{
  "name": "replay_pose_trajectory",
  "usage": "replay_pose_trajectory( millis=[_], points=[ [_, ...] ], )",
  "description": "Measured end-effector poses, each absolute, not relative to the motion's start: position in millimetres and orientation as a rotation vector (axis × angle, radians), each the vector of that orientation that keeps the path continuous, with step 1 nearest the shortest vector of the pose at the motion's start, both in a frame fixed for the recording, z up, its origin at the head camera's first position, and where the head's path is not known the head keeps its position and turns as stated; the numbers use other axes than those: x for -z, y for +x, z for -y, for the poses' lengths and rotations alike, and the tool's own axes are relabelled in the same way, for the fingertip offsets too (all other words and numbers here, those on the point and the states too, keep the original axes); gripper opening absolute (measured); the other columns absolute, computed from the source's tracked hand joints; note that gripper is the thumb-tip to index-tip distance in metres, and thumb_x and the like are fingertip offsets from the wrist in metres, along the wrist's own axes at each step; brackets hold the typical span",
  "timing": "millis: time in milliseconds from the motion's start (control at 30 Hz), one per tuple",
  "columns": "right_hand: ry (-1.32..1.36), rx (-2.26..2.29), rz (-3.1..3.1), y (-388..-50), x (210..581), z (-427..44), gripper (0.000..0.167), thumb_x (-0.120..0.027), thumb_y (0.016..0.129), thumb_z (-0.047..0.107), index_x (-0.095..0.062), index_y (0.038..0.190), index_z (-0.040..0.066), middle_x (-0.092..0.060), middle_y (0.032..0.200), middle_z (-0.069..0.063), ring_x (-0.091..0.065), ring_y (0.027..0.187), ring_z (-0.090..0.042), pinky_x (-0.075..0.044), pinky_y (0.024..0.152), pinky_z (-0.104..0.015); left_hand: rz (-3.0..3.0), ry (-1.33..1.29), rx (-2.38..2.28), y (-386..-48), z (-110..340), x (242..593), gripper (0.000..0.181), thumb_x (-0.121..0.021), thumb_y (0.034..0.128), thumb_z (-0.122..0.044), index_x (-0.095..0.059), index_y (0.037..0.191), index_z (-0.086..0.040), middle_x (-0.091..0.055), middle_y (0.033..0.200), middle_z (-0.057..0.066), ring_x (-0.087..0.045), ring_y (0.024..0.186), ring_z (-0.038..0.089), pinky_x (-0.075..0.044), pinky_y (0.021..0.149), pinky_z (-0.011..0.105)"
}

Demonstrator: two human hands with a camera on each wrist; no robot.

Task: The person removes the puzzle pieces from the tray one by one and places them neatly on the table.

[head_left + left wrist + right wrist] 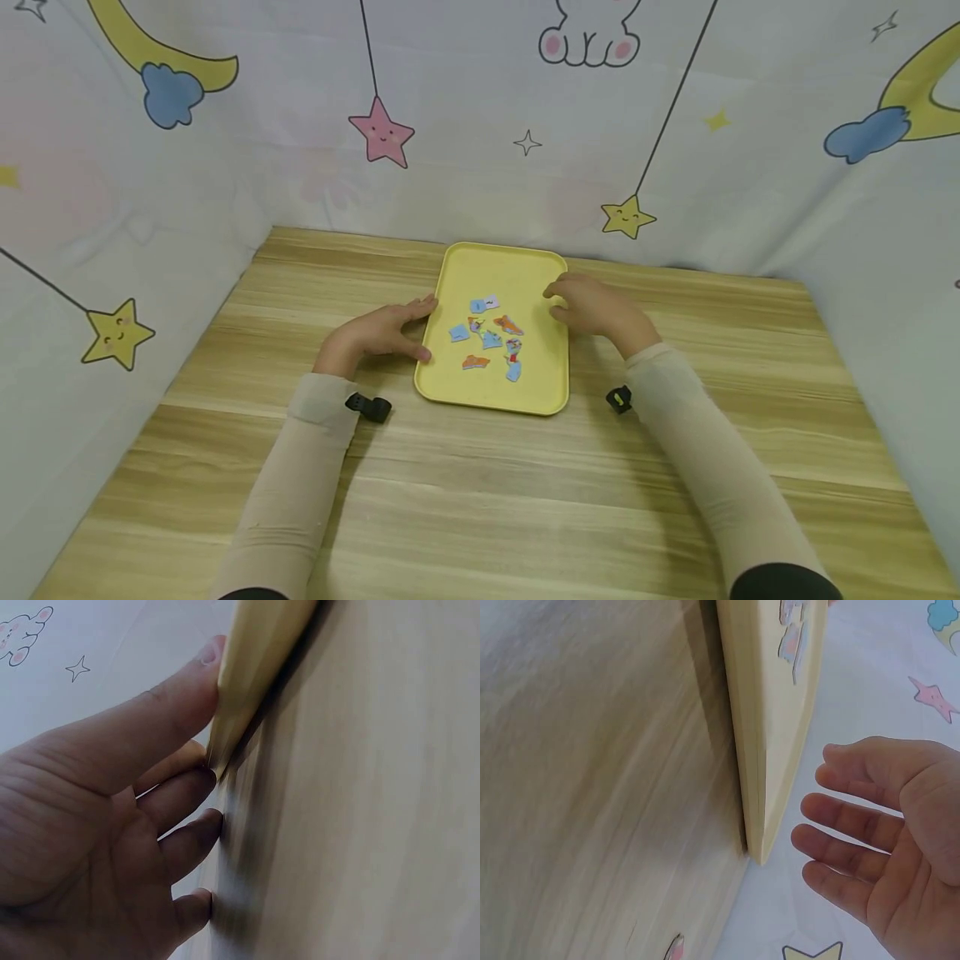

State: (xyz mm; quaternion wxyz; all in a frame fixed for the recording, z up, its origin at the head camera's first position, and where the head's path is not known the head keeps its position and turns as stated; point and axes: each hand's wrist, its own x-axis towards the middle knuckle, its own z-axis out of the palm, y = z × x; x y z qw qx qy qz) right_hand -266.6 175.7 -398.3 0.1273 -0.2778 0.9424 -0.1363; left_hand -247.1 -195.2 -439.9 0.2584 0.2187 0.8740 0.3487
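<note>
A yellow tray (525, 396) lies on the wooden table with several small cut-out pieces in it. Among them are an orange piece (476, 362), another orange piece (507, 325) and a light blue piece (459, 333). My left hand (378, 332) is at the tray's left edge, thumb spread from the fingers; in the left wrist view the thumb touches the side of the tray (251, 667). Over the right rim, my right hand (596, 308) has its fingers loosely bent. The right wrist view shows that hand (885, 825) holding nothing, apart from the tray.
The wooden table (480, 492) reaches back to a white cloth (480, 192) printed with stars and moons. In the right wrist view, a small pinkish thing (676, 948) shows at the bottom, too partial to name. Dark wrist straps (369, 407) are on both arms.
</note>
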Motion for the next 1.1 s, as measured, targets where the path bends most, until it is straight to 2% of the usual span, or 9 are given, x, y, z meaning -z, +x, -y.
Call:
replay_pose_trajectory(
  millis=[567, 833, 1033, 1100],
  points=[
    [-0.914, 0.327, -2.7, -267.5, 406.1, -135.5, 0.033, -0.062, 0.105, 0.01, -0.069, 0.133, -0.005, -0.066, 0.134, -0.021, -0.061, 0.128, -0.036, -0.048, 0.111, -0.049, -2.369, 0.571, -0.954, -247.1, 196.6, 438.8, 0.104, -0.088, 0.0886, -0.025, -0.022, 0.168, -0.008, -0.015, 0.175, 0.008, -0.007, 0.163, 0.03, -0.01, 0.13, 0.052],
    [-1.015, 0.303, -2.668, -268.4, 413.4, -124.9, 0.017, -0.063, 0.104, 0.007, -0.074, 0.113, -0.001, -0.07, 0.112, -0.015, -0.063, 0.101, -0.028, -0.053, 0.091, -0.043, -2.362, 0.585, -0.96, -247.3, 195.6, 440.3, 0.105, -0.088, 0.0881, -0.024, -0.022, 0.168, -0.007, -0.016, 0.175, 0.009, -0.008, 0.163, 0.03, -0.011, 0.13, 0.051],
    [-1.025, 0.314, -2.657, -266.5, 413.5, -117.3, 0.02, -0.064, 0.105, 0.011, -0.076, 0.116, -0.001, -0.07, 0.111, -0.014, -0.064, 0.1, -0.026, -0.054, 0.092, -0.042, -2.366, 0.575, -0.951, -246.6, 195.0, 439.3, 0.104, -0.087, 0.0889, -0.026, -0.022, 0.168, -0.009, -0.015, 0.175, 0.009, -0.008, 0.163, 0.03, -0.009, 0.13, 0.053],
    [-1.024, 0.316, -2.651, -266.3, 412.9, -114.5, 0.018, -0.065, 0.104, 0.011, -0.076, 0.112, 0.0, -0.069, 0.108, -0.013, -0.062, 0.097, -0.025, -0.053, 0.09, -0.041, -2.368, 0.573, -0.946, -246.3, 195.0, 438.7, 0.104, -0.087, 0.0887, -0.026, -0.022, 0.168, -0.009, -0.015, 0.175, 0.009, -0.008, 0.163, 0.031, -0.009, 0.129, 0.054]
  ],
)
